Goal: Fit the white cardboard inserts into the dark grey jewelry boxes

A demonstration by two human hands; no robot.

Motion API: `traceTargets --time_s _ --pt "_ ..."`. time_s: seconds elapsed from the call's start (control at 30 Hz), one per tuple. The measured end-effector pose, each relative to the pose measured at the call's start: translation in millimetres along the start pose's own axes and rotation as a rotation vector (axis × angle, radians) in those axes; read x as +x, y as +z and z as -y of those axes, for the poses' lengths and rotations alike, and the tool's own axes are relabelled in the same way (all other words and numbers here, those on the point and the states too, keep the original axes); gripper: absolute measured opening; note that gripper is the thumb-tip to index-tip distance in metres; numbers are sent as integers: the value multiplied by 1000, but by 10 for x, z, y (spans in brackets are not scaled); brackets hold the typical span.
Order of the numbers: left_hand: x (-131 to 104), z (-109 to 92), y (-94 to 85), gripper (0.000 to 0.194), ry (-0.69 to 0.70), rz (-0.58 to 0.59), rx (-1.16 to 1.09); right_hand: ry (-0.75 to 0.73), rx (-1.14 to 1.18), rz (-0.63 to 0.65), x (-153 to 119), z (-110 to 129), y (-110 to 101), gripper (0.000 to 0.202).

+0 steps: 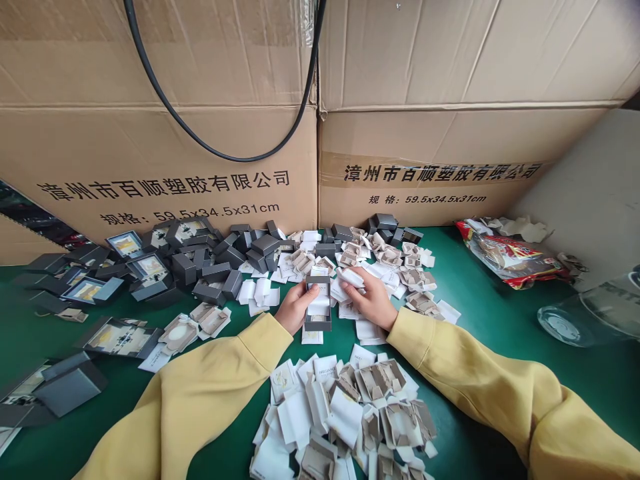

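My left hand (296, 307) grips a small dark grey box (318, 323) by its left side, thumb over the edge. The box is open, with a white insert showing inside. Just right of it, my right hand (373, 299) is closed round a white card piece (350, 277). The two hands are a short way apart. Behind them lie many white and grey card inserts (390, 255). Nearer to me is a large heap of white papers and card inserts (345, 415).
Dark grey boxes (220, 257) are piled at the left on the green table (480, 373). Large cartons (200, 140) stand behind, with a black cable (240, 159) hanging in front. At right are a red packet (515, 257) and a clear container (595, 313).
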State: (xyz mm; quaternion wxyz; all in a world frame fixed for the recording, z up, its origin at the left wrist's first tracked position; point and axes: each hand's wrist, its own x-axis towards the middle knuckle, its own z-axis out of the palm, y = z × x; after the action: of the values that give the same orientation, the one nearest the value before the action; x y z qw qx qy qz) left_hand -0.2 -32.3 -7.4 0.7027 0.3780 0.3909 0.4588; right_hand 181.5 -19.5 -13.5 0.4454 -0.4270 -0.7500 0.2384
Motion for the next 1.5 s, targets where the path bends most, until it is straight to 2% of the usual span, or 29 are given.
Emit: traceTargets --time_s 0.2,0.37,0.5,0.77,0.9,1.0,1.1,1.23,1.33,1.5 --pt "4 32 -83 48 -33 158 136 69 -6 -129 -3 -17 2 20" --pt "4 -2 -119 43 59 284 360 110 41 -226 -9 -61 19 19" --pt "-2 -46 -102 42 131 322 452 116 97 -211 -6 -87 27 21" --pt "-35 -66 -71 33 162 421 464 168 191 -234 9 -92 43 24" --pt "-38 -74 -54 36 103 377 439 166 204 -175 3 -95 47 27" --pt "-24 -51 -63 38 63 279 381 160 134 -145 -9 -91 34 26" --pt "-14 -18 -66 43 29 159 218 172 120 -147 -10 -78 22 29" --pt "-10 -28 -46 53 -36 78 23 136 161 -207 -2 -71 22 41" --pt "8 -55 -55 51 -51 2 -41 117 174 -220 0 -85 26 47" --pt "61 -68 -120 44 -58 -25 -130 122 159 -108 7 -88 15 40"
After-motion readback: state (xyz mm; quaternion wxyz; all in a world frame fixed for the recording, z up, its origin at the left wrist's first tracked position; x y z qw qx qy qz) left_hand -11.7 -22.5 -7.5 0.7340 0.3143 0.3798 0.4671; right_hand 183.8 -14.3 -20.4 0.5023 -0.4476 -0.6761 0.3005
